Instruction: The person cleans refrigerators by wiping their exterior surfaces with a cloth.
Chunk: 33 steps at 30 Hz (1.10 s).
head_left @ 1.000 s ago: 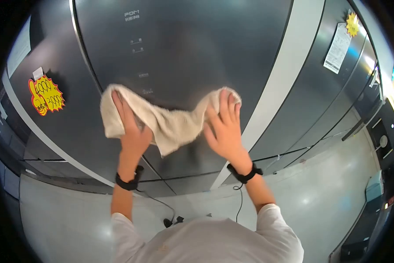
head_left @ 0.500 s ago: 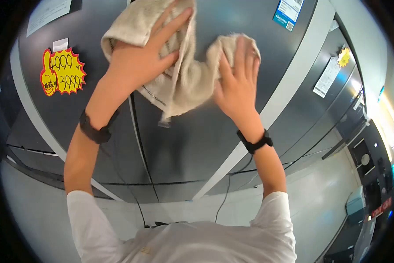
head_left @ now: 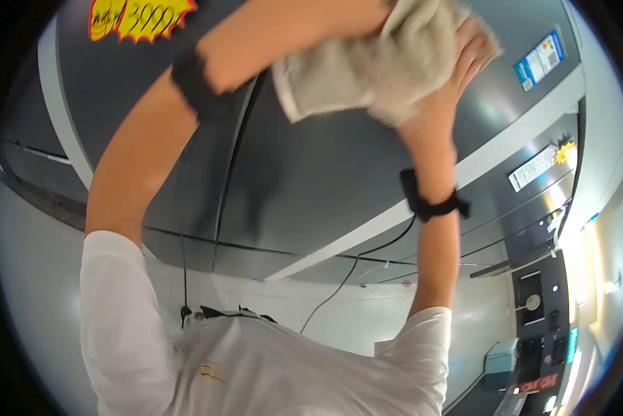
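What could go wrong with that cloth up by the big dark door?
The black cable hanging by the right wristband might catch on something if that arm reaches farther. The cloth could rub the blue-and-white label, off to its right on the dark door, and peel it.

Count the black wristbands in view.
2: one wristband around the left wrist, another wristband around the right wrist. Neither is hidden.
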Tool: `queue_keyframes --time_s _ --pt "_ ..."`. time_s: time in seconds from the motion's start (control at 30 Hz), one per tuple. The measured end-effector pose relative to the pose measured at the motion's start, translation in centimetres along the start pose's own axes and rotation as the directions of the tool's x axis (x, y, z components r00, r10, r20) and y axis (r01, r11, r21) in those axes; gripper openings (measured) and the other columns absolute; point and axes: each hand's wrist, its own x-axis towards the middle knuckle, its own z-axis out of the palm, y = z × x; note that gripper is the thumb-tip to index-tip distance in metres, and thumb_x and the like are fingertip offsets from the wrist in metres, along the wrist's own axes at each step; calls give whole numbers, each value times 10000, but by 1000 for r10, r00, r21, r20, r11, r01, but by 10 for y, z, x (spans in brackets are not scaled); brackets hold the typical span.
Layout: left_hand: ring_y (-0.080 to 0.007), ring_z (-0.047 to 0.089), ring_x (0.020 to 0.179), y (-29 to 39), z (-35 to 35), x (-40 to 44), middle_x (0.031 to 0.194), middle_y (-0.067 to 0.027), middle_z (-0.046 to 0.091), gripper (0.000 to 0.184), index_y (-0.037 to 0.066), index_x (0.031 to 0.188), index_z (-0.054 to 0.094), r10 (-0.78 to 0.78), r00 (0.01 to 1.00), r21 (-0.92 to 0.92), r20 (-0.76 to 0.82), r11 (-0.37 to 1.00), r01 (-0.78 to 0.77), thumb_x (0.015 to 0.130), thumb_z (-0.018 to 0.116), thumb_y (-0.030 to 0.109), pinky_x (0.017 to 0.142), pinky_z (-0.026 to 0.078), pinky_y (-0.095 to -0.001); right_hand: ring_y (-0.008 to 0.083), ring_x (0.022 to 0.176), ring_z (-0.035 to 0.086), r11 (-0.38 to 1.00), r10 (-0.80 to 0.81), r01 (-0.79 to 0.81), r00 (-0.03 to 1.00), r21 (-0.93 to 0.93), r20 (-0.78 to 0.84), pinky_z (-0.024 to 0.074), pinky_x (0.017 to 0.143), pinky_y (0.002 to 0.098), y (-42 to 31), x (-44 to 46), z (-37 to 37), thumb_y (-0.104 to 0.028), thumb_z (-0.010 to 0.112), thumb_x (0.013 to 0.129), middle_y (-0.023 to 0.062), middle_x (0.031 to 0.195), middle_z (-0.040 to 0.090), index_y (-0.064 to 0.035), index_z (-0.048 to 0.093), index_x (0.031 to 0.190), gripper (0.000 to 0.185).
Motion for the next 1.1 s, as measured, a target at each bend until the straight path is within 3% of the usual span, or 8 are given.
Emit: queue_keyframes --time_s 0.27,0.3,0.37,0.43,0.53,0.83,0.9,1.1 --pt "-475 429 1289 -68 9 -138 1455 -283 370 774 376 1547 148 -33 999 75 2 997 33 873 520 451 1023 354 -624 616 1392 37 990 78 -103 967 95 243 94 1065 726 -67 -45 9 -259 649 799 346 1551 73 -124 503 1364 599" --pt "-446 492 1231 -82 -23 -103 1442 -270 398 773 342 1551 153 -190 841 -149 507 942 302 878 519 439 990 399 -589 618 1390 36 986 67 -100 970 133 235 92 1062 730 -68 -27 8 -239 645 795 348 1549 74 -125 510 1358 590" --pt "-398 577 1143 -95 -39 -90 1431 -247 433 766 296 1556 159 -193 658 -228 728 838 497 889 514 419 955 450 -536 626 1384 35 974 16 -56 984 220 180 79 1053 741 -74 3 13 -198 615 795 352 1547 79 -119 512 1357 577" --pt "-359 620 1085 -103 -5 -137 1433 -228 447 753 271 1556 161 -222 943 -171 248 948 268 901 507 405 950 463 -503 629 1381 43 988 25 -51 984 145 178 74 1048 748 -99 18 26 -210 601 802 350 1547 86 -117 516 1354 567" --pt "-318 299 1431 -111 -23 -163 1561 -176 271 716 153 1504 335 -378 684 -248 625 734 632 848 619 177 1136 310 -419 632 1378 48 993 33 -57 977 106 211 51 1021 776 -156 14 62 -253 608 784 358 1542 102 -123 504 1374 614" --pt "-285 422 1357 -212 5 -279 1559 11 329 666 315 1474 396 -289 954 -55 -85 957 285 853 614 417 1106 326 -511 628 1378 37 994 33 -66 940 87 339 25 1025 773 -260 10 94 -272 645 736 361 1534 116 -149 451 1429 730" --pt "-389 427 1302 -236 -17 -249 1529 -155 331 713 201 1508 313 -507 845 40 173 861 508 876 571 410 1071 331 -521 610 1386 51 992 12 -51 947 115 321 51 1046 752 -265 52 96 -270 635 744 354 1533 126 -147 455 1422 712" --pt "-383 474 1264 -290 -22 -297 1470 -241 377 653 74 1475 304 -464 878 -78 -118 885 458 915 549 304 1062 383 -431 584 1383 122 973 15 -66 975 220 224 85 1055 735 -331 57 130 -264 617 787 315 1542 178 -123 485 1377 621"
